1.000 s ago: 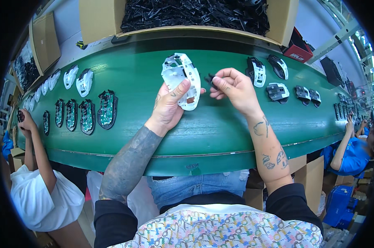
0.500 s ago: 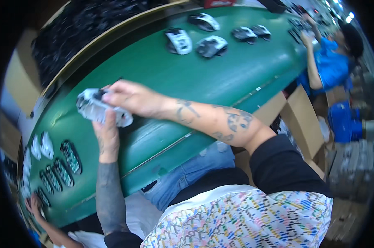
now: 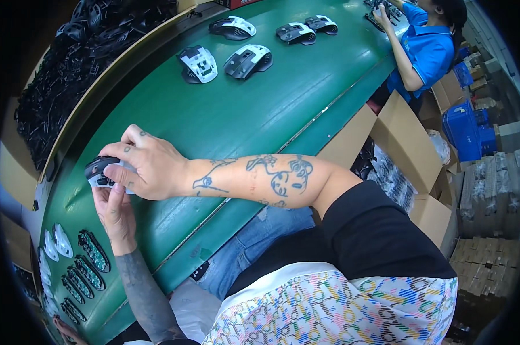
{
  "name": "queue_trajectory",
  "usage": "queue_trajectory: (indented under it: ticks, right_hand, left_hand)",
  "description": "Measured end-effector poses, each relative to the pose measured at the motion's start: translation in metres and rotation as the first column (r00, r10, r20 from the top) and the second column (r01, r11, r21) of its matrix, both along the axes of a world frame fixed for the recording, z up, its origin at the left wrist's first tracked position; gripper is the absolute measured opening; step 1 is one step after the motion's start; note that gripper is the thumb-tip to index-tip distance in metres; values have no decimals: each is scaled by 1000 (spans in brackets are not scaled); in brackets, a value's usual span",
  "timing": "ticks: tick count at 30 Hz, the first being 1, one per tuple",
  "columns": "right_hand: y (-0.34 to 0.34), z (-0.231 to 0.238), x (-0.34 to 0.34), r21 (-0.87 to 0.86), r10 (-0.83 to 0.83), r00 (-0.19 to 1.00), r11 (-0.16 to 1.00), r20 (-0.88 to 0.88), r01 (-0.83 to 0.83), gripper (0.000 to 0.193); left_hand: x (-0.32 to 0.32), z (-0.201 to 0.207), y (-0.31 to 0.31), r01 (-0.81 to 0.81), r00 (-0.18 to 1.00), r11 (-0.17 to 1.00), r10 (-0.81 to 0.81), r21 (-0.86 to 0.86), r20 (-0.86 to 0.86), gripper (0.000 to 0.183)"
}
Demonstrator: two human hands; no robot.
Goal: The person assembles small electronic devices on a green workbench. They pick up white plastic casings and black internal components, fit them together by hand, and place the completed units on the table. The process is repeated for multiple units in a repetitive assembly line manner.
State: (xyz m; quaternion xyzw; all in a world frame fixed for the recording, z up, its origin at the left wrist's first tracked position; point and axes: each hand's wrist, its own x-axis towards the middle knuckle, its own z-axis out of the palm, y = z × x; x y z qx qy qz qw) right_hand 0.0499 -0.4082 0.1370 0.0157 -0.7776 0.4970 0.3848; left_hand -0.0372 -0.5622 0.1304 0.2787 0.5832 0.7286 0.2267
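Note:
A black-and-white computer mouse shell (image 3: 98, 168) is held between both hands above the left part of the green belt (image 3: 225, 121). My right hand (image 3: 150, 168) closes over it from the right, thumb and fingers pressed on the black top. From below, my left hand (image 3: 115, 215) grips its white edge with thumb and fingers. The right hand covers much of the shell. Nearer me on the left lie several green circuit boards (image 3: 93, 251) in black bases, beside white shell pieces (image 3: 62, 241).
More mouse shells (image 3: 248, 61) stand at the belt's far side. A bin of black parts (image 3: 58, 98) runs behind the left edge. Open cardboard boxes (image 3: 406, 138) sit at my right. A co-worker in blue (image 3: 424, 52) handles parts at the far right; another person's hand (image 3: 69, 332) shows lower left.
The shell in my hands has turned, its black top now showing where the white part showed before. Both hands sit lower and further left in the picture, as the view has shifted.

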Motion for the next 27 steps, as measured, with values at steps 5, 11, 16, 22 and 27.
queue_trajectory:
  ticks: [5, 11, 16, 22, 27]
  right_hand:
    - [-2, -1, -1, 66, -53, 997, 996, -55, 57, 38]
    - [-5, 3, -4, 110, -30, 1000, 994, 9, 29, 37]
    - [-3, 7, -3, 71, 121, 990, 989, 75, -126, 42]
    - [-3, 8, -12, -6, 162, 980, 987, 118, -163, 44]
    - [-4, 12, -10, -29, 152, 976, 988, 153, -149, 47]
  left_hand:
    - [4, 7, 0, 21, 999, 1000, -21, 5, 45, 60]
    - [0, 11, 0, -101, 993, 995, 102, 8, -52, 57]
    - [0, 23, -4, -98, 993, 994, 94, -47, -74, 61]
    - [-3, 23, -5, -4, 999, 1000, 4, 4, 47, 62]
    - [-4, 23, -9, 26, 994, 998, -32, 53, 102, 71]
